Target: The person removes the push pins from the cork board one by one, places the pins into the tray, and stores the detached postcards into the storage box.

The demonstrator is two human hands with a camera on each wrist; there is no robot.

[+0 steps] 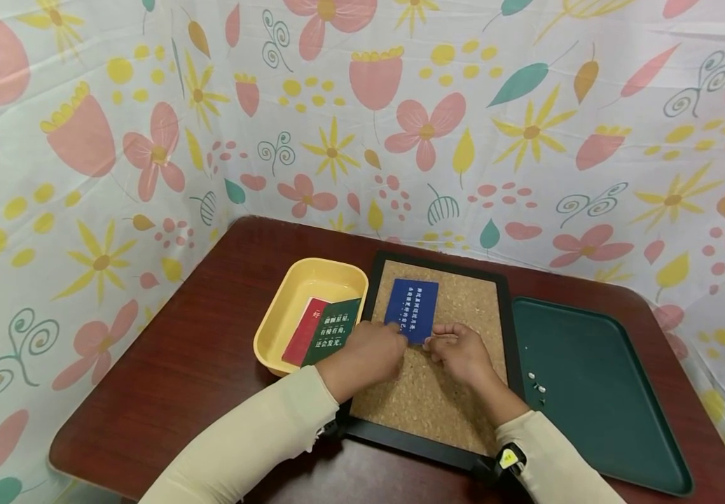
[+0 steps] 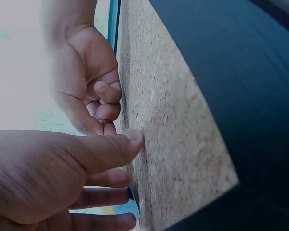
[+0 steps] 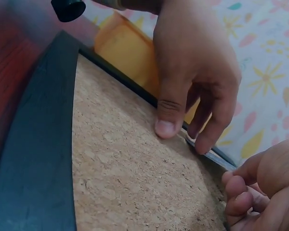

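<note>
A blue card (image 1: 413, 308) with white Chinese characters lies over the upper middle of a cork board (image 1: 457, 402) with a black frame. My left hand (image 1: 375, 350) is at the card's lower left corner. Its thumb (image 3: 166, 126) touches the cork, and the other fingers, held fairly straight, rest at the card's edge in the right wrist view. My right hand (image 1: 459, 350) pinches the lower right corner between thumb and forefinger, its other fingers curled in. Whether a pin is between those fingertips I cannot tell.
Left of the board stands a yellow tray (image 1: 279, 301) holding a red card (image 1: 303, 334) and a green card (image 1: 332, 329) with white writing. To the right lies a dark green tray (image 1: 595, 392) bearing several small shiny pins (image 1: 537, 385). A flowered cloth (image 1: 425, 133) hangs behind the table (image 1: 167, 371).
</note>
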